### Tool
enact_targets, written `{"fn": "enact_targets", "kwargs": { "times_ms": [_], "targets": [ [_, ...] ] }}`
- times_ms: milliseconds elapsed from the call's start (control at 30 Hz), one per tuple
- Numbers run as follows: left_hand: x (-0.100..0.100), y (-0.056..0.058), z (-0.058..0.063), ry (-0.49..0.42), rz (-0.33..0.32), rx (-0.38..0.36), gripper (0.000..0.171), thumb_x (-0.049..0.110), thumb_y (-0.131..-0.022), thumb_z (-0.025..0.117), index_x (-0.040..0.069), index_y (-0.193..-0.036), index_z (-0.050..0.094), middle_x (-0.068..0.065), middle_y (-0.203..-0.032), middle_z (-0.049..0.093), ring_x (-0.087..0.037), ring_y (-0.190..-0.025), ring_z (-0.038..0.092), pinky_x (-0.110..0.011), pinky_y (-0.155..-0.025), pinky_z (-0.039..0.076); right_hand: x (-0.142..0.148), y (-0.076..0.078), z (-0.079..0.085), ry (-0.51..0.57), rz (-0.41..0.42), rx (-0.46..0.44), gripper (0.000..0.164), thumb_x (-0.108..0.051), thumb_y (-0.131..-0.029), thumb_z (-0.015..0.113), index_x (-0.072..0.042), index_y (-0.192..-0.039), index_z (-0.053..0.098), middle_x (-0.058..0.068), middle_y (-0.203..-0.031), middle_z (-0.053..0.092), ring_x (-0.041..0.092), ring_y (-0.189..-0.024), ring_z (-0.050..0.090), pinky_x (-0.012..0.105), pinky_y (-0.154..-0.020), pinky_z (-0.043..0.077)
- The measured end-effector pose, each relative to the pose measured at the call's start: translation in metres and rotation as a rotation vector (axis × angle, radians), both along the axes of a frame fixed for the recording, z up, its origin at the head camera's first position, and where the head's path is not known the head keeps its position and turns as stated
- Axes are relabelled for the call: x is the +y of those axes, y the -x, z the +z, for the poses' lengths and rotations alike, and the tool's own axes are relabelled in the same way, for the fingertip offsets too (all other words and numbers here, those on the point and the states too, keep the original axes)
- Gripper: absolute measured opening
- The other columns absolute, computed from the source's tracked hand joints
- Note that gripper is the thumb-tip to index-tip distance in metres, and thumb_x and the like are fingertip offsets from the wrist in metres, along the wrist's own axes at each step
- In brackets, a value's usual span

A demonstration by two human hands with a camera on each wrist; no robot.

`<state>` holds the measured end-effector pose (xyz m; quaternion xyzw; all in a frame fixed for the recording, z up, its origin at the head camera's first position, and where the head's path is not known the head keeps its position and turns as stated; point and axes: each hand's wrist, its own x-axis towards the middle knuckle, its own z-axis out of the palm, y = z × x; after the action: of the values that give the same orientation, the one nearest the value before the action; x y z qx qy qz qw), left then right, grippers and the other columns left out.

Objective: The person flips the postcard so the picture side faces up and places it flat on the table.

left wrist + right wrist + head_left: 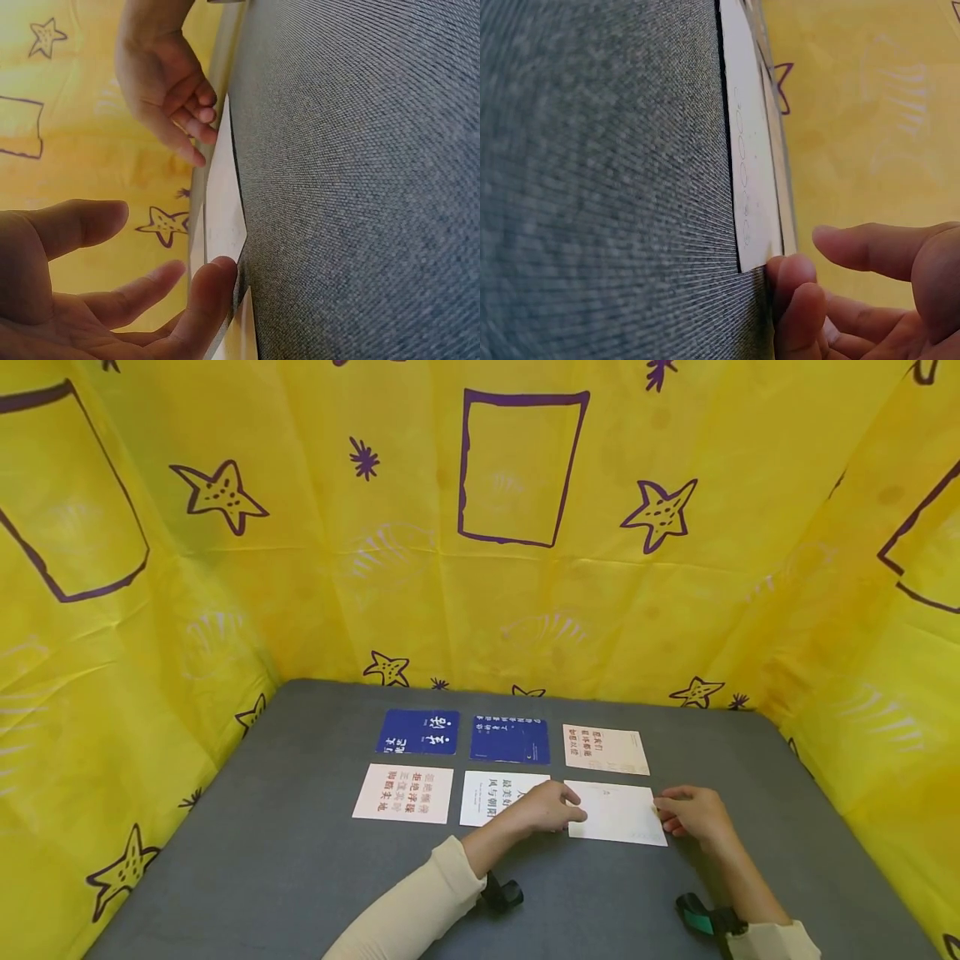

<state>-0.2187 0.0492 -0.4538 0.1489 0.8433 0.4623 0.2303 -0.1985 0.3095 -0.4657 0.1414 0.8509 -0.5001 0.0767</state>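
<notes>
A pale postcard (618, 814) lies flat on the dark grey table, the rightmost of the front row. At its left edge is my left hand (549, 807), fingertips right by the card and thumb held apart from them. My right hand (699, 815) is at the opposite short edge, where the right wrist view shows fingertips (799, 274) against the card's corner and the thumb raised away. Faint looped marks run along the card's near edge. Part of a white postcard (480, 797) with dark lettering is hidden under my left hand and wrist.
Leftmost in the front row is a cream postcard (403, 793) with reddish lettering. Behind lie two blue postcards, the left one (420, 732) and the middle one (510, 740), plus a cream lettered card (606, 749). Yellow patterned cloth (420, 593) surrounds the grey table (247, 860).
</notes>
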Motion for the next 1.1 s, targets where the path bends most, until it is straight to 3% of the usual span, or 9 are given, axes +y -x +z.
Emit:
{"fn": "enact_targets", "kwargs": {
  "times_ms": [200, 433, 667, 733, 800, 900, 967, 1100],
  "targets": [
    [-0.0013, -0.0002, -0.0002, -0.007, -0.015, 0.003, 0.035, 0.019, -0.085, 0.069, -0.002, -0.113, 0.068, -0.004, -0.067, 0.060, -0.009, -0.055, 0.051, -0.020, -0.052, 0.038, 0.0038, 0.0007, -0.0055, 0.056, -0.023, -0.011, 0.032, -0.007, -0.087, 0.067, 0.018, -0.106, 0.063, -0.001, -0.065, 0.063, 0.010, -0.054, 0.057, 0.022, -0.052, 0.051],
    [-0.0015, -0.0004, 0.0013, -0.001, -0.033, 0.004, 0.035, 0.019, -0.086, 0.068, -0.002, -0.114, 0.068, -0.010, -0.076, 0.066, -0.010, -0.057, 0.053, -0.020, -0.053, 0.040, 0.0043, 0.0012, -0.0061, 0.006, -0.009, -0.005, 0.027, -0.003, -0.085, 0.065, 0.019, -0.102, 0.064, 0.000, -0.066, 0.060, 0.013, -0.057, 0.055, 0.024, -0.053, 0.051],
    [0.0001, -0.0017, 0.0026, 0.069, -0.013, 0.068, 0.035, 0.022, -0.086, 0.069, -0.001, -0.113, 0.068, -0.014, -0.104, 0.070, -0.016, -0.081, 0.060, -0.030, -0.071, 0.050, 0.0034, 0.0015, -0.0031, 0.012, -0.018, -0.010, 0.025, -0.002, -0.086, 0.064, 0.019, -0.101, 0.063, 0.002, -0.067, 0.062, 0.014, -0.056, 0.057, 0.025, -0.053, 0.052],
    [0.0007, -0.0024, 0.0025, 0.084, 0.002, 0.084, 0.030, 0.022, -0.086, 0.069, -0.002, -0.104, 0.070, -0.010, -0.094, 0.069, -0.016, -0.076, 0.057, -0.029, -0.066, 0.047, 0.0032, 0.0008, -0.0021, 0.018, -0.018, -0.009, 0.025, -0.001, -0.086, 0.064, 0.019, -0.101, 0.063, 0.002, -0.067, 0.062, 0.013, -0.056, 0.058, 0.025, -0.053, 0.052],
    [0.0015, -0.0025, 0.0019, 0.094, 0.008, 0.094, 0.022, 0.022, -0.087, 0.068, 0.000, -0.084, 0.068, -0.003, -0.073, 0.061, -0.013, -0.063, 0.049, -0.025, -0.055, 0.039, 0.0034, 0.0003, -0.0020, 0.020, -0.013, -0.007, 0.025, -0.001, -0.087, 0.064, 0.020, -0.101, 0.062, 0.002, -0.068, 0.063, 0.014, -0.055, 0.059, 0.025, -0.053, 0.053],
    [0.0023, -0.0028, 0.0009, 0.090, 0.001, 0.102, 0.036, 0.021, -0.088, 0.067, 0.010, -0.058, 0.050, 0.005, -0.054, 0.036, -0.010, -0.049, 0.032, -0.023, -0.045, 0.022, 0.0035, -0.0003, -0.0021, 0.015, -0.013, -0.002, 0.026, -0.001, -0.087, 0.064, 0.020, -0.102, 0.062, 0.002, -0.069, 0.063, 0.014, -0.056, 0.059, 0.025, -0.054, 0.053],
    [0.0025, -0.0025, 0.0003, 0.089, -0.006, 0.109, 0.045, 0.021, -0.089, 0.066, 0.016, -0.054, 0.038, 0.007, -0.050, 0.028, -0.008, -0.046, 0.026, -0.022, -0.044, 0.017, 0.0039, -0.0005, -0.0025, 0.007, -0.008, 0.002, 0.027, -0.001, -0.087, 0.064, 0.021, -0.103, 0.062, 0.002, -0.069, 0.063, 0.014, -0.056, 0.059, 0.026, -0.054, 0.053],
    [0.0023, -0.0016, -0.0004, 0.081, -0.009, 0.132, 0.049, 0.020, -0.089, 0.066, 0.019, -0.053, 0.033, 0.008, -0.048, 0.028, -0.007, -0.045, 0.026, -0.021, -0.044, 0.017, 0.0032, -0.0009, -0.0026, 0.000, -0.017, 0.012, 0.028, -0.002, -0.087, 0.064, 0.020, -0.105, 0.061, 0.002, -0.069, 0.063, 0.015, -0.056, 0.058, 0.026, -0.055, 0.053]
  ]
}}
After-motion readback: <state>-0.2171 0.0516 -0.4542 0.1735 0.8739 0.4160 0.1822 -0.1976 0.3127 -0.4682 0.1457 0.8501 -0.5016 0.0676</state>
